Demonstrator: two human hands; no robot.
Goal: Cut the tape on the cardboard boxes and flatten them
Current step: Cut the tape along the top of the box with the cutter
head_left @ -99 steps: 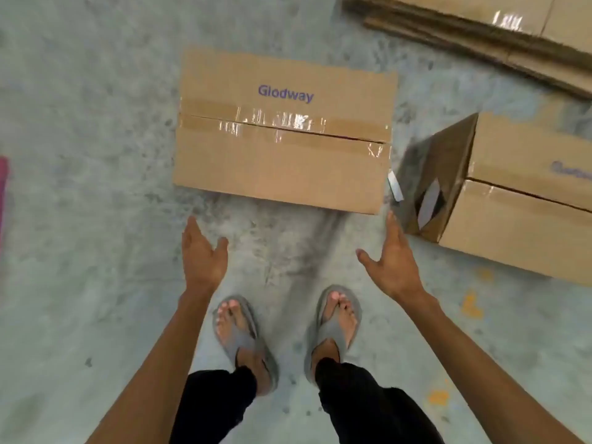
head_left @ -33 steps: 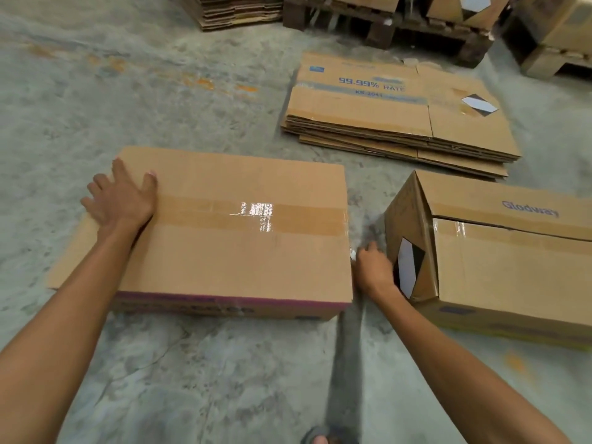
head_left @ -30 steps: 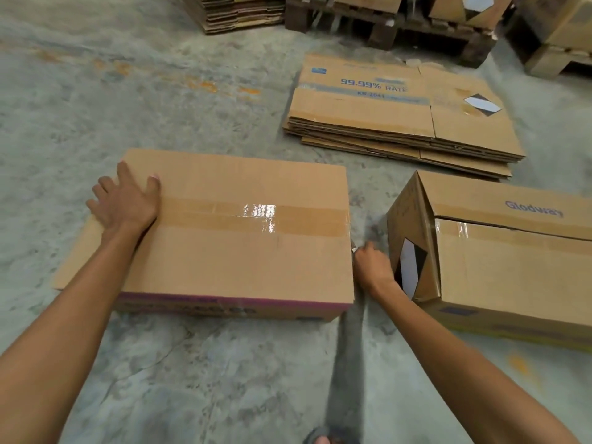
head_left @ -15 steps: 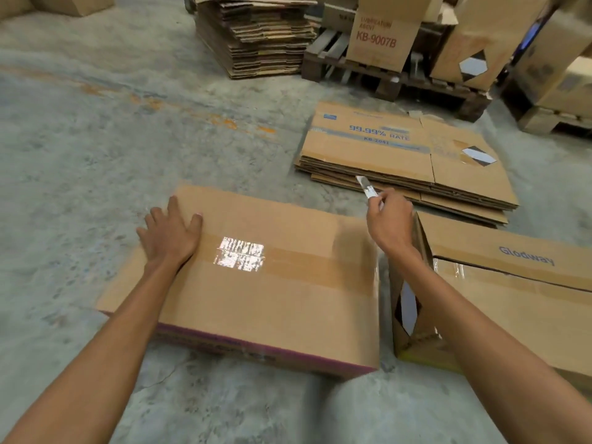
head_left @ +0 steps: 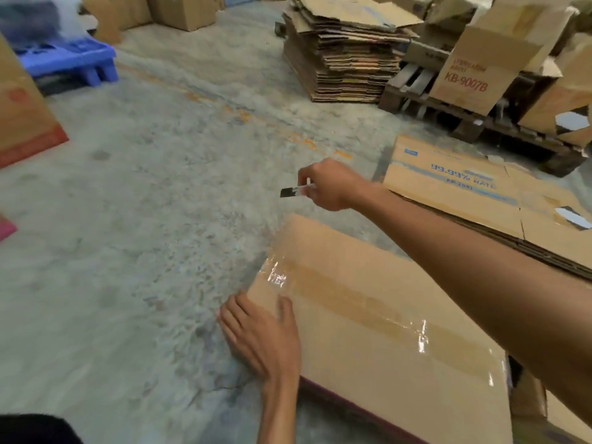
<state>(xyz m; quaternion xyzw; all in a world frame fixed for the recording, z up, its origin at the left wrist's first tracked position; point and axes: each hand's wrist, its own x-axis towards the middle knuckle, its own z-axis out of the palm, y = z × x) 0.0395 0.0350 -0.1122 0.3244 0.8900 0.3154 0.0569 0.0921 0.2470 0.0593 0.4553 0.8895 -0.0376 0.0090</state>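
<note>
A closed cardboard box [head_left: 400, 363] is lying flat on the concrete floor [head_left: 153, 225], filling the lower right of the view. A strip of glossy tape [head_left: 362, 310] is running along the middle of its top face, from the left edge towards the right, and is catching the light in places.

The left hand [head_left: 262, 338] is resting on the near left corner of the box with its fingers straight and spread, the thumb lying on the top face and the fingers reaching over the edge towards the floor. The right hand [head_left: 330, 187] is hanging in the air past the far left corner of the box, its arm crossing above the top face. Its fingers are pinching a small cutter [head_left: 293, 191], whose dark tip is pointing left and touching nothing.

Beyond the box, a low pile of flattened boxes [head_left: 474, 193] is lying on the floor. Farther back a tall stack of flattened cardboard [head_left: 349, 62] is standing beside a wooden pallet [head_left: 474, 126] that is carrying a carton marked KB-9007B [head_left: 471, 75]. At the far left a blue pallet [head_left: 67, 59] is sitting on the floor
</note>
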